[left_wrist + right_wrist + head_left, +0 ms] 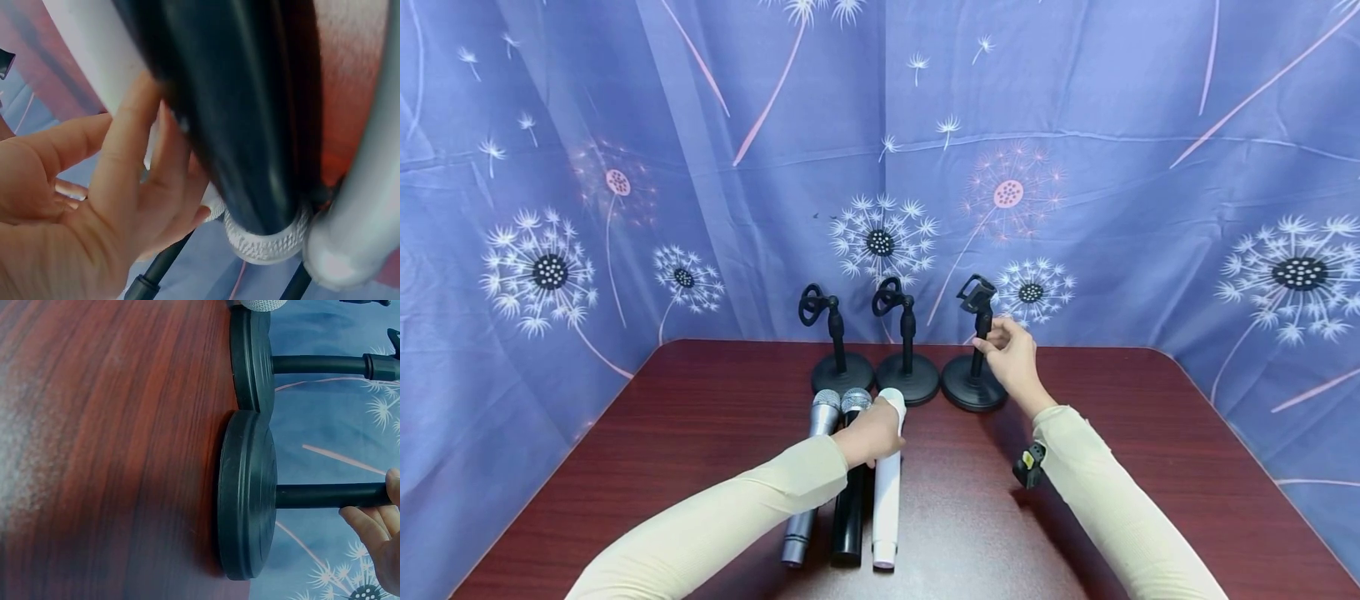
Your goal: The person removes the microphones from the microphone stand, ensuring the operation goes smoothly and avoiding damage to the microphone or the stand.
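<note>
My left hand holds the white microphone near its head, with thumb and fingers on either side of the body. Left of it lie a black microphone and a silver microphone, side by side. In the left wrist view the fingers reach between the white body and the black microphone. My right hand pinches the pole of the rightmost black microphone stand, below its clip. In the right wrist view that stand's round base sits on the table.
Two more black stands, the left stand and the middle stand, stand in a row with the rightmost one. All are on a dark red wooden table. A blue dandelion-print curtain hangs behind.
</note>
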The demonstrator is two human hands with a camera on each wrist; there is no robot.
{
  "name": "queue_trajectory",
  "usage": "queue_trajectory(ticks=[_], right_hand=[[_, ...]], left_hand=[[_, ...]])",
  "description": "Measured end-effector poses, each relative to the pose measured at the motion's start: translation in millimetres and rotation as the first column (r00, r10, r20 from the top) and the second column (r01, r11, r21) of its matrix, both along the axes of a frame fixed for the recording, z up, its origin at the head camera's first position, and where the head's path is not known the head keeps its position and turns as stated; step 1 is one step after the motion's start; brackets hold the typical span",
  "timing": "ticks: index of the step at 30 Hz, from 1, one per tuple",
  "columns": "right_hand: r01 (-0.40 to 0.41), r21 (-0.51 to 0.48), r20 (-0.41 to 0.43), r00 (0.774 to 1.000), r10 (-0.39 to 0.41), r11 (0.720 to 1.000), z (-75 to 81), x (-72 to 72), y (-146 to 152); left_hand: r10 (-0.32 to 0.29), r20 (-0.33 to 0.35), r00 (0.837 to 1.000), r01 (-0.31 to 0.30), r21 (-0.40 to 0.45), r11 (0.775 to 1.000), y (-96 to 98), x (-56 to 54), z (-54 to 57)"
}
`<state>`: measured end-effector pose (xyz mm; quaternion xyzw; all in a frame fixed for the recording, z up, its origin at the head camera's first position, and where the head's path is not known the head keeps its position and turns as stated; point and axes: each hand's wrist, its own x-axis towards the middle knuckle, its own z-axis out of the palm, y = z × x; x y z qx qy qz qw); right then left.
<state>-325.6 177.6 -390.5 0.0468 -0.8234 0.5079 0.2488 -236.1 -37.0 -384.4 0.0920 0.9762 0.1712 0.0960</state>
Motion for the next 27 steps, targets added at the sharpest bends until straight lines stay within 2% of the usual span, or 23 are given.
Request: queue_trajectory(ticks=[6, 9, 13, 16, 21, 27], right_hand=[[0.003, -0.005, -0.011, 1.0, -0.003, 1.0, -0.5, 0.1, -0.2], [0.004, -0.01, -0.008, 1.0, -0.005, 1.0, -0.4, 0.3, -0.4], [0.011, -0.013, -0.001, 1.0, -0.011, 1.0, -0.3, 0.3, -0.5], [0.015, -0.01, -0.001, 1.0, -0.015, 1.0, -0.4, 0.3, -0.5], [0.011, -0.017, -0.004, 1.0, -0.011, 1.0, -1.4, -0.9, 0.0], [0.014, -0.035, 0.007, 1.0, -0.013, 0.999, -2.5, -2.5, 0.3]], left_hand=[[-0.064, -0.087, 0.994, 0.059, -0.066, 0.996, -1.4, -2.4, 11.2], [-0.075, -0.087, 0.993, 0.07, -0.058, 0.996, -2.1, -5.0, 17.4], [-0.071, -0.049, 0.996, 0.071, -0.004, 0.997, -3.1, -8.1, 25.0], [-0.069, -0.057, 0.996, 0.07, 0.008, 0.998, -2.8, -9.7, 29.9], [-0.071, -0.111, 0.991, 0.071, 0.003, 0.997, -1.1, -13.9, 35.8], [-0.061, -0.104, 0.993, 0.066, 0.042, 0.997, 0.5, -17.9, 42.5]])
